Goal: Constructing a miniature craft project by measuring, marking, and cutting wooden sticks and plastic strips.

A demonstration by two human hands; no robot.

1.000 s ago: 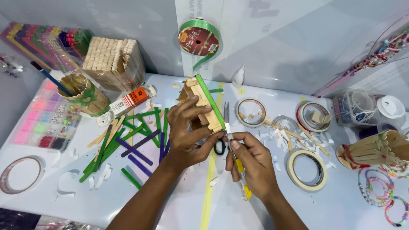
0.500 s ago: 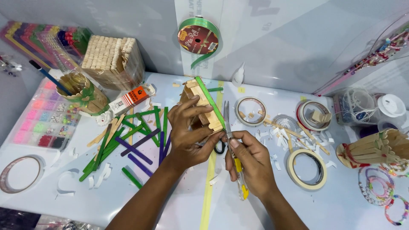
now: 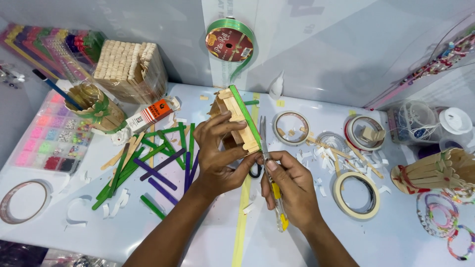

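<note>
While held, stick house (image 3: 236, 118) slants up-left.

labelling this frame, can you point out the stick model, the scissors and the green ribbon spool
stick model (image 3: 236, 118), head view, on its pale wooden side.
scissors (image 3: 263, 140), head view, on the metal blades.
green ribbon spool (image 3: 229, 43), head view, on its round face.

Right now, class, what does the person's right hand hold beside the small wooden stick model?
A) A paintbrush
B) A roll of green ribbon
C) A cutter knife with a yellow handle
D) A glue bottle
C: the right hand grips a cutter knife with a yellow handle, its blade pointing up along the wooden stick model that the left hand steadies.
</note>
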